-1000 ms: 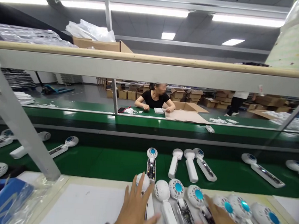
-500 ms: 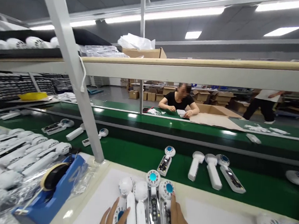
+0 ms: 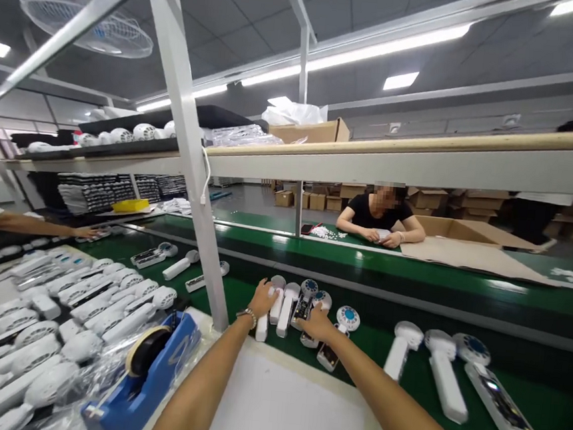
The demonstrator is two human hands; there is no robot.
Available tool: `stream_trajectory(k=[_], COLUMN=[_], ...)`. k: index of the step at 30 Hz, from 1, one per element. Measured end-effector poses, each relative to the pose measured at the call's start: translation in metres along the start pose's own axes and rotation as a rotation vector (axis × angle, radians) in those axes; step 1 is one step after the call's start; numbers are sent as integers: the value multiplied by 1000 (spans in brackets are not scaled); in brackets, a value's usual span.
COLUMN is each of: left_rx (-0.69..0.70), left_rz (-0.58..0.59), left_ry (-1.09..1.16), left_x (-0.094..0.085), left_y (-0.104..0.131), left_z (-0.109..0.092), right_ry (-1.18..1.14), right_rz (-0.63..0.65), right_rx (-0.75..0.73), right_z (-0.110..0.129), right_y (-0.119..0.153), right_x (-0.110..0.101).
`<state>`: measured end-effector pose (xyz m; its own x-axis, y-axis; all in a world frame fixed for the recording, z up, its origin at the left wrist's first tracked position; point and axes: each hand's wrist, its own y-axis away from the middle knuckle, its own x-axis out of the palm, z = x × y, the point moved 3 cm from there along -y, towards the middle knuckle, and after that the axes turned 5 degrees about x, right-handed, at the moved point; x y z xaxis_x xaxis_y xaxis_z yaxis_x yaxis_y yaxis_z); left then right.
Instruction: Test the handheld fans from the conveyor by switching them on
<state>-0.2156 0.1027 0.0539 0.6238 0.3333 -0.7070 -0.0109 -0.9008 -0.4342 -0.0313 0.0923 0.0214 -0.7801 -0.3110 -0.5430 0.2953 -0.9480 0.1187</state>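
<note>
Both my arms reach forward over the green belt (image 3: 360,295), to a row of white handheld fans (image 3: 286,311) lying side by side. At the row's left end my left hand (image 3: 262,300) has its fingers curled over a fan. My right hand (image 3: 318,323) grips the right part of the row, where open-backed handles show circuit boards; its fingers partly hide them. Just right of that hand lies another open fan with a blue hub (image 3: 347,319). Some handles in the row are closed white shells.
Further right on the belt lie more handheld fans (image 3: 445,376). A blue tape dispenser (image 3: 139,376) and many fans (image 3: 102,306) fill the left side. A metal post (image 3: 192,146) rises near my left arm. Across the belt sits a co-worker (image 3: 379,216); another person's arm (image 3: 39,225) reaches in at left.
My hands and the group of fans have moved forward from the white work surface onto the belt. The view has turned left, and another person's arm now shows there.
</note>
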Motion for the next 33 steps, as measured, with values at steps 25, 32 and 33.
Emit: stream_trajectory(k=[25, 32, 33], left_rx=[55, -9, -30], left_rz=[232, 259, 262], left_ry=[-172, -183, -169], left_x=[103, 83, 79], left_y=[50, 37, 34], left_z=[-116, -83, -78], right_ry=[-592, -907, -929], right_rz=[-421, -447, -447], right_rx=[384, 222, 219], right_z=[-174, -168, -169], right_y=[149, 170, 170], right_x=[-153, -126, -126])
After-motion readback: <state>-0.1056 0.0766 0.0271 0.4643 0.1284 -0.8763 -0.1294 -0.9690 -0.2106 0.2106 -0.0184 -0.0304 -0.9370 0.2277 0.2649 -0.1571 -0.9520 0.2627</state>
